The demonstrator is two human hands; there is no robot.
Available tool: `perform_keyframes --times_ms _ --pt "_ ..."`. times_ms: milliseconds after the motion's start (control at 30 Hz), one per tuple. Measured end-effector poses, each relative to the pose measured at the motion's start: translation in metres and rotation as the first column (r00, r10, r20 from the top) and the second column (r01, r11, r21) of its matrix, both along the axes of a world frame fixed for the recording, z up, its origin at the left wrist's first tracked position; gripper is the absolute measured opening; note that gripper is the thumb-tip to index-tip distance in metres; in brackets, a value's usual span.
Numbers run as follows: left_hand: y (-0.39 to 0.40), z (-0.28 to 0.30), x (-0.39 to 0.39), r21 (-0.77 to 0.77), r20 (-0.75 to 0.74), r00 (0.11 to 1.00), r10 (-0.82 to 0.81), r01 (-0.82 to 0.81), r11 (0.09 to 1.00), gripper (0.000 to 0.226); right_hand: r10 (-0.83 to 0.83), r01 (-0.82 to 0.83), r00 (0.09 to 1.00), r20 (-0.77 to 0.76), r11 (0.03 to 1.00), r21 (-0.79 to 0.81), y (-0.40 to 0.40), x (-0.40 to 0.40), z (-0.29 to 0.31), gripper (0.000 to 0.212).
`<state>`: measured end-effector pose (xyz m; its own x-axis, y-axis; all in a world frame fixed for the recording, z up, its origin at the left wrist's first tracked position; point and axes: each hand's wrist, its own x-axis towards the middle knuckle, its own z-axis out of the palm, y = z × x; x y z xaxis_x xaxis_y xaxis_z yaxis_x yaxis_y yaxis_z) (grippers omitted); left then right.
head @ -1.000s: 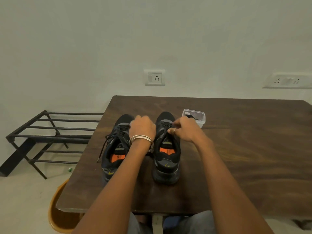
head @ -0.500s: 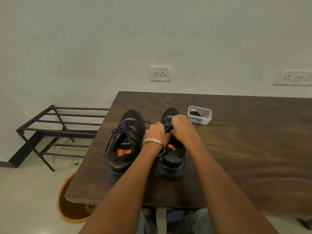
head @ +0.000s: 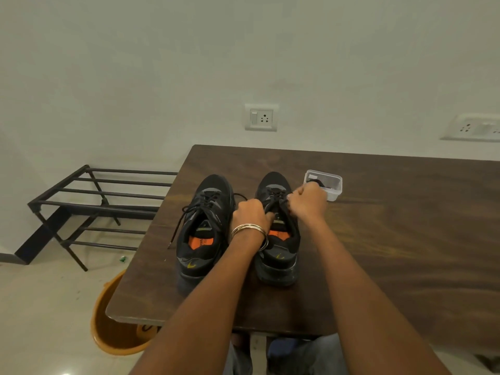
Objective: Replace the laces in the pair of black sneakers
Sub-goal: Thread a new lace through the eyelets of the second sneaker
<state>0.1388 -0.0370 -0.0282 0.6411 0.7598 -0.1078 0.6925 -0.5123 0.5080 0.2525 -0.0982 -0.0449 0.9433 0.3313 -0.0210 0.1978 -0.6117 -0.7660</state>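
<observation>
Two black sneakers with orange insoles stand side by side on the dark wooden table (head: 392, 239), toes pointing away from me. The left sneaker (head: 204, 228) has untied black laces trailing off its left side. Both my hands are on the right sneaker (head: 278, 239). My left hand (head: 250, 213), with metal bangles at the wrist, grips the lace at the shoe's left side near the tongue. My right hand (head: 307, 200) pinches the lace at the right side and pulls it outward. A small clear plastic box (head: 324, 184) with something black inside sits just beyond my right hand.
A black metal shoe rack (head: 89, 207) stands on the floor left of the table. An orange bucket (head: 113, 320) sits under the table's near-left corner. Wall sockets (head: 261, 117) are above the table's far edge. My knees show below the near edge.
My left hand moved from between the shoes onto the right sneaker. Both hands met over its laces, then my right hand drew apart to the right with the lace.
</observation>
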Motion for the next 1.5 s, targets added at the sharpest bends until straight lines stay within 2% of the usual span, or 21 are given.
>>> perform_keyframes --times_ms 67,133,200,300,367,500,567,600,667,733,767,833,867,933,1000,1067,1133,1200,1267,1400,1500 --pt "0.0 0.0 0.0 0.031 -0.018 1.0 -0.021 0.022 0.999 0.032 -0.016 0.032 0.99 -0.139 0.993 0.116 -0.001 0.017 -0.014 0.017" --pt "-0.001 -0.001 0.001 0.05 -0.041 0.998 -0.042 0.044 0.998 0.032 0.039 -0.015 0.986 -0.163 0.989 0.147 -0.005 0.0 0.008 0.016" --pt "-0.001 0.0 0.001 0.061 -0.077 0.995 -0.056 0.061 0.996 0.034 0.187 -0.184 0.976 -0.108 0.982 0.034 -0.006 -0.016 0.03 0.018" --pt "0.001 0.001 -0.001 0.069 -0.141 0.987 -0.081 0.091 0.993 0.04 0.38 -0.361 0.925 0.004 0.882 -0.303 0.002 -0.019 0.035 0.016" --pt "0.001 0.001 -0.001 0.055 -0.174 0.981 -0.089 0.099 0.994 0.041 0.428 -0.357 0.901 0.065 0.82 -0.446 0.006 -0.021 0.033 0.019" --pt "0.001 0.001 0.0 0.062 -0.204 0.974 -0.097 0.112 0.992 0.038 0.424 -0.299 0.893 0.152 0.811 -0.503 0.007 -0.023 0.034 0.006" --pt "0.003 -0.001 0.001 0.08 -0.194 0.975 -0.105 0.122 0.989 0.037 0.383 -0.302 0.917 0.107 0.846 -0.439 0.005 -0.02 0.035 0.009" --pt "0.003 -0.002 0.002 0.083 -0.188 0.976 -0.109 0.126 0.988 0.036 0.33 -0.287 0.942 0.067 0.891 -0.352 0.002 -0.017 0.035 0.011" --pt "0.003 -0.003 0.003 0.089 -0.19 0.974 -0.122 0.14 0.986 0.034 0.173 -0.177 0.981 -0.083 0.983 -0.047 -0.006 -0.011 0.043 0.012" --pt "0.003 -0.003 0.004 0.095 -0.196 0.971 -0.137 0.158 0.983 0.032 0.098 0.0 0.933 -0.346 0.963 0.271 -0.019 -0.006 0.052 0.016" --pt "0.003 -0.004 0.004 0.096 -0.2 0.969 -0.144 0.166 0.981 0.032 0.099 0.084 0.882 -0.462 0.93 0.359 -0.026 -0.006 0.056 0.016" --pt "0.002 -0.004 0.005 0.095 -0.211 0.965 -0.155 0.178 0.98 0.031 0.103 0.197 0.804 -0.585 0.883 0.427 -0.037 -0.005 0.059 0.02" --pt "0.002 -0.004 0.006 0.092 -0.214 0.964 -0.154 0.177 0.98 0.03 0.095 0.23 0.797 -0.596 0.866 0.445 -0.039 -0.003 0.057 0.02" --pt "0.001 -0.003 0.006 0.085 -0.216 0.964 -0.153 0.175 0.981 0.03 0.057 0.225 0.849 -0.525 0.861 0.456 -0.039 0.0 0.052 0.02" --pt "0.002 -0.003 0.007 0.082 -0.214 0.964 -0.157 0.178 0.981 0.032 0.062 0.076 0.937 -0.345 0.925 0.373 -0.035 0.003 0.047 0.014" --pt "0.003 -0.003 0.007 0.086 -0.219 0.962 -0.161 0.183 0.979 0.032 0.199 -0.177 0.969 -0.146 0.973 0.148 -0.029 0.004 0.041 0.011" --pt "0.002 -0.002 0.007 0.098 -0.23 0.959 -0.166 0.193 0.976 0.032 0.347 -0.346 0.937 -0.023 0.924 -0.16 -0.022 0.0 0.034 0.015" --pt "0.001 -0.002 0.007 0.119 -0.245 0.954 -0.171 0.205 0.972 0.033 0.406 -0.347 0.911 0.071 0.849 -0.398 -0.013 -0.008 0.031 0.02" --pt "0.0 -0.002 0.007 0.135 -0.259 0.949 -0.178 0.218 0.967 0.034 0.423 -0.281 0.89 0.172 0.804 -0.525 -0.007 -0.016 0.033 0.023" --pt "0.0 -0.001 0.008 0.149 -0.269 0.945 -0.185 0.23 0.962 0.033 0.443 -0.212 0.843 0.306 0.795 -0.569 -0.002 -0.027 0.035 0.008" --pt "0.0 -0.001 0.008 0.14 -0.259 0.949 -0.179 0.22 0.965 0.031 0.292 -0.205 0.934 0.205 0.909 -0.364 -0.003 -0.016 0.035 0.015"
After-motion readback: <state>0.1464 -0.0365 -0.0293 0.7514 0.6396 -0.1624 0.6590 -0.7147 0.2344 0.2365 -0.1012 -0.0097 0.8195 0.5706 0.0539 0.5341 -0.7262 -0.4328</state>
